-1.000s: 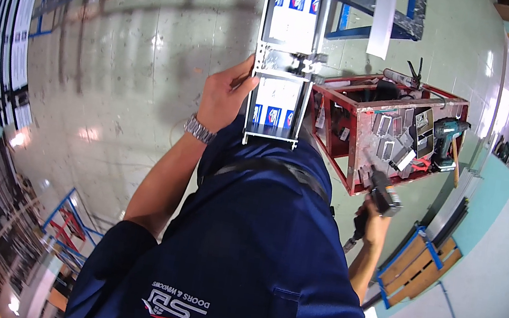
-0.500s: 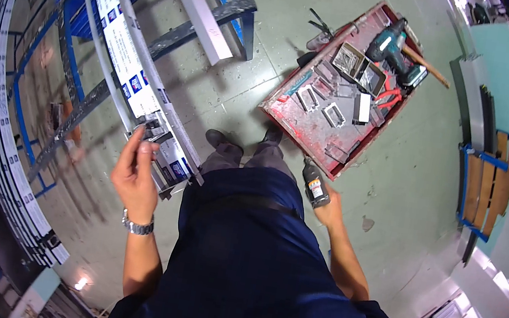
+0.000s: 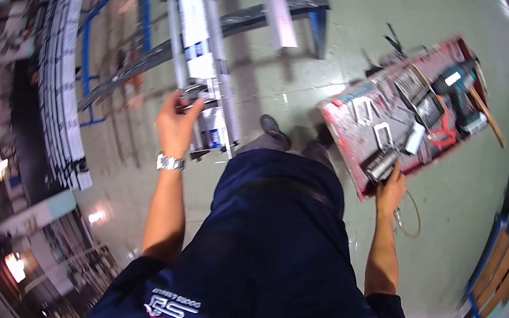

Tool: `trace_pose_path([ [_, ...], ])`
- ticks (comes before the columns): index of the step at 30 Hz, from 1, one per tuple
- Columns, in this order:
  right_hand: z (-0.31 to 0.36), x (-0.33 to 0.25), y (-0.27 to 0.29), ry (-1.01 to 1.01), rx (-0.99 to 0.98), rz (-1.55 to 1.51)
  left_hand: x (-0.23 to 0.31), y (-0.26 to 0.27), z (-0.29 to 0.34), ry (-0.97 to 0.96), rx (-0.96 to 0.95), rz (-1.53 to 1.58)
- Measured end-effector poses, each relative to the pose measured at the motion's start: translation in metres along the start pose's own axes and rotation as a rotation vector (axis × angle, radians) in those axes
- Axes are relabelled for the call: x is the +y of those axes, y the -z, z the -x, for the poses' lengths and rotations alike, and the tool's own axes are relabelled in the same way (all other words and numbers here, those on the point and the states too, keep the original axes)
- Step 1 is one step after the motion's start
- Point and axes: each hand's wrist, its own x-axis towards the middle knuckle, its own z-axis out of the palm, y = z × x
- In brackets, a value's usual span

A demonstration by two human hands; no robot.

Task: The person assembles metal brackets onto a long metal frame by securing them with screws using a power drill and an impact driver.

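My left hand [image 3: 177,123] is at the near end of a long metal profile [image 3: 191,12] with printed protective film. Its thumb and fingers are closed around a small metal fitting [image 3: 196,91] at that end. On the right, my right hand [image 3: 390,195] grips a small dark bottle [image 3: 382,166], which lies low over the near corner of a worn red tray [image 3: 375,135]. Motion blur hides whether the bottle touches the tray. Around the bottle in the tray are two rectangular metal frames [image 3: 382,136] and a white block [image 3: 415,138].
Farther in the tray lie a cordless drill [image 3: 455,91], a wooden-handled tool [image 3: 487,116], red-handled pliers [image 3: 444,132] and a divided box [image 3: 412,87]. A blue-legged stand [image 3: 318,29] carries the profiles. Stacked long profiles [image 3: 60,62] line the left. A thin cable loop [image 3: 419,218] hangs near my right hand.
My right hand has carried the bottle up and forward from beside the tray to over its near corner. My left hand stays at the profile end. The whole view has shifted.
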Motion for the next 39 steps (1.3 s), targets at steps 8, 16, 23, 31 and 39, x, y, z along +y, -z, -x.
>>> trace_pose_path([
  [8, -0.01, 0.014, -0.012, 0.056, -0.049, 0.026, 0.009, -0.025, -0.001, -0.089, 0.135, -0.02],
  [16, -0.022, 0.004, 0.003, -0.063, -0.166, 0.168, 0.011, -0.024, 0.006, -0.139, 0.165, -0.005],
  [23, -0.054, -0.14, 0.059, 0.294, 0.016, -0.188, 0.051, 0.057, -0.049, -0.299, 0.264, 0.338],
  [31, -0.082, -0.442, 0.056, 1.061, -0.025, -0.403, -0.028, 0.055, -0.022, -0.102, 0.063, 0.204],
  [39, -0.101, -0.486, 0.055, 1.328, -0.238, -0.028, -0.069, 0.042, 0.01, -0.235, 0.03, 0.101],
])
